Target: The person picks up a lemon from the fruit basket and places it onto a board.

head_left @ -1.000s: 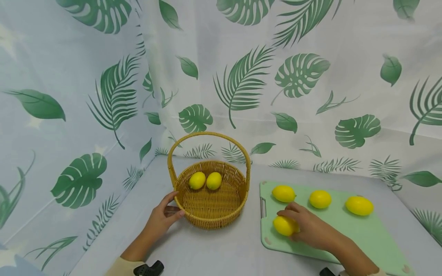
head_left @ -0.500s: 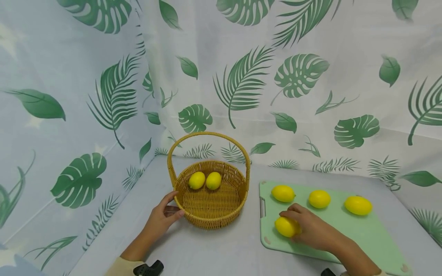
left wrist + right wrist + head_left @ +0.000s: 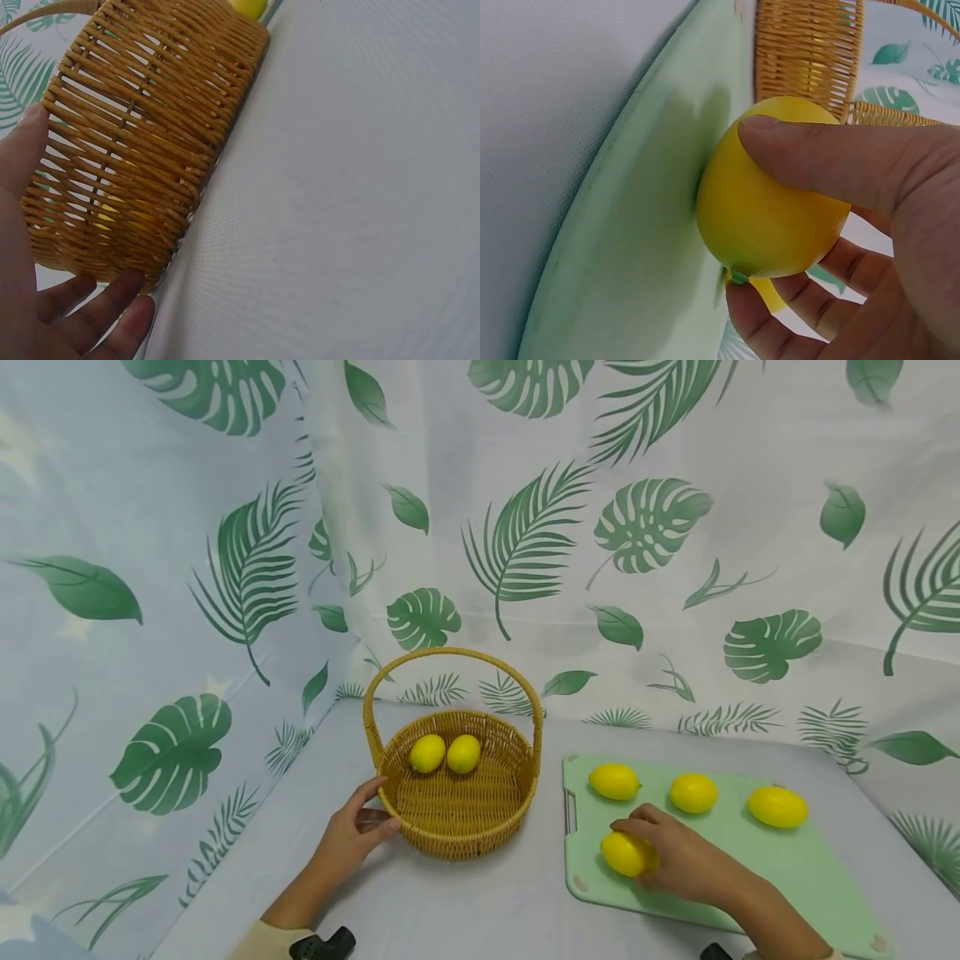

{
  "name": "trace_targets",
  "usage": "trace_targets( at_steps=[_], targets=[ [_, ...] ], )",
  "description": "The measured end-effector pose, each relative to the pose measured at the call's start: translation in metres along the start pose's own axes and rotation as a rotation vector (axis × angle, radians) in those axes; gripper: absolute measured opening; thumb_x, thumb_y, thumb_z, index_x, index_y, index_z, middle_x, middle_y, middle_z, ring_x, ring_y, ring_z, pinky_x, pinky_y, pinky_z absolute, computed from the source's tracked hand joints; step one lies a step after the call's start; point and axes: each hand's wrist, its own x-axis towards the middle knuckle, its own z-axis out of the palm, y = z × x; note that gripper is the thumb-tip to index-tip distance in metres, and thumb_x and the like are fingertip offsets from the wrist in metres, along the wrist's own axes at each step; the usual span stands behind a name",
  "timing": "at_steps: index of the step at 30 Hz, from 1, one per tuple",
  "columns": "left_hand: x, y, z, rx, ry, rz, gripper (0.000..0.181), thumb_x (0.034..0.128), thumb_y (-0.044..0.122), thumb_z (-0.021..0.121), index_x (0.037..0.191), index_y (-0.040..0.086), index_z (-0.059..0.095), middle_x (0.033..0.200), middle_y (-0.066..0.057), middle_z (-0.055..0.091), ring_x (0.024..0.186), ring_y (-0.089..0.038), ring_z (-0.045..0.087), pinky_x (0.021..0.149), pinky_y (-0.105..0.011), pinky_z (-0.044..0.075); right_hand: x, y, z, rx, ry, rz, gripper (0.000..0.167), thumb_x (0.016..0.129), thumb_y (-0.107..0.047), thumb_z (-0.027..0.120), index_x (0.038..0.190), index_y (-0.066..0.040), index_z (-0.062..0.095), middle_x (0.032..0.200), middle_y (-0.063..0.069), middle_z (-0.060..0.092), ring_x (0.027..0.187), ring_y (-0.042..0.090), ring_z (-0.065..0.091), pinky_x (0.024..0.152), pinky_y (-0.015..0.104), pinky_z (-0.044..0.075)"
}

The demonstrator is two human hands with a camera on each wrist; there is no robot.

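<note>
In the head view, a yellow lemon (image 3: 628, 853) is gripped by my right hand (image 3: 686, 860) over the near left part of a light green cutting board (image 3: 780, 877). The right wrist view shows my thumb across the lemon (image 3: 772, 217) and fingers on its other side; its green-tipped end faces the fingers. Whether it touches the board is hard to tell. My left hand (image 3: 352, 827) rests against the left outer side of a wicker basket (image 3: 461, 843), thumb and fingers spread along its wall (image 3: 142, 135). Two lemons (image 3: 427, 753) lie side by side inside the basket.
Along the board's far side lie a left lemon (image 3: 615, 782), a middle lemon (image 3: 693, 793) and a right lemon (image 3: 777, 807). The basket's tall arched handle (image 3: 450, 652) stands upright. A leaf-printed curtain (image 3: 525, 552) closes off the back and left of the white table (image 3: 495, 910).
My right hand has shifted slightly to the right along with the lemon it grips. The left hand and the basket stay where they were.
</note>
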Motion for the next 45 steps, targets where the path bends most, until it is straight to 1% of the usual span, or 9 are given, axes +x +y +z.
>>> trace_targets(
  at_steps=[3,9,16,22,28,35,42,45],
  targets=[
    [0.001,-0.005,0.0,-0.001,0.0,0.006,0.07,0.0871,0.024,0.076,0.147,0.021,0.04,0.146,-0.018,0.041,0.106,-0.027,0.062,0.08,-0.029,0.054,0.001,0.0,0.0,0.002,-0.009,0.01,0.063,0.069,-0.015,0.085,0.128,-0.013,0.061,0.112,-0.01,0.048,0.096,0.011,0.05,0.085,0.035,0.05],
    [0.001,-0.008,-0.001,-0.007,-0.001,0.005,0.073,0.0857,0.031,0.077,0.148,0.019,0.041,0.146,-0.016,0.043,0.104,-0.024,0.063,0.08,-0.029,0.054,0.0,0.0,0.001,0.013,-0.021,0.019,0.064,0.069,-0.017,0.087,0.127,-0.015,0.062,0.112,-0.009,0.049,0.096,0.012,0.051,0.085,0.038,0.051],
    [-0.001,-0.011,0.0,-0.021,0.001,0.01,0.073,0.0858,0.03,0.077,0.148,0.018,0.041,0.146,-0.019,0.042,0.104,-0.024,0.063,0.078,-0.028,0.054,-0.002,0.0,0.003,0.005,-0.004,0.018,0.065,0.067,-0.021,0.088,0.127,-0.014,0.062,0.11,-0.011,0.049,0.095,0.01,0.051,0.085,0.037,0.05],
    [-0.002,-0.014,0.0,-0.023,0.009,0.011,0.073,0.0854,0.03,0.077,0.148,0.019,0.041,0.146,-0.018,0.042,0.102,-0.023,0.064,0.077,-0.027,0.054,-0.003,-0.002,0.004,0.011,-0.005,0.041,0.069,0.066,-0.028,0.09,0.128,-0.016,0.062,0.112,-0.01,0.048,0.096,0.012,0.051,0.086,0.039,0.05],
    [-0.002,-0.012,0.0,-0.027,0.006,0.019,0.072,0.0861,0.028,0.077,0.148,0.019,0.041,0.146,-0.018,0.042,0.103,-0.023,0.064,0.078,-0.027,0.054,-0.002,-0.003,0.001,-0.009,-0.003,0.047,0.071,0.066,-0.033,0.09,0.129,-0.017,0.061,0.112,-0.01,0.048,0.095,0.011,0.051,0.086,0.039,0.05],
    [0.0,-0.011,-0.001,-0.017,0.008,0.035,0.072,0.0861,0.029,0.077,0.148,0.017,0.041,0.145,-0.018,0.043,0.103,-0.023,0.064,0.078,-0.028,0.054,-0.001,-0.004,-0.003,-0.017,0.017,0.04,0.071,0.066,-0.032,0.09,0.129,-0.015,0.062,0.113,-0.01,0.048,0.097,0.011,0.051,0.086,0.039,0.05],
    [0.001,-0.008,-0.001,-0.005,0.004,0.02,0.073,0.0859,0.03,0.077,0.148,0.019,0.041,0.145,-0.015,0.044,0.104,-0.022,0.063,0.08,-0.029,0.054,0.0,-0.004,-0.006,-0.018,0.028,0.043,0.069,0.067,-0.033,0.089,0.128,-0.015,0.062,0.113,-0.009,0.048,0.097,0.012,0.051,0.086,0.04,0.051],
    [0.002,-0.006,-0.001,0.006,0.007,0.019,0.071,0.0868,0.028,0.076,0.148,0.018,0.041,0.145,-0.017,0.044,0.104,-0.023,0.064,0.081,-0.029,0.054,0.001,-0.003,-0.007,-0.012,0.026,0.054,0.069,0.067,-0.032,0.089,0.128,-0.015,0.062,0.113,-0.008,0.048,0.096,0.012,0.051,0.085,0.04,0.051]
  ],
)
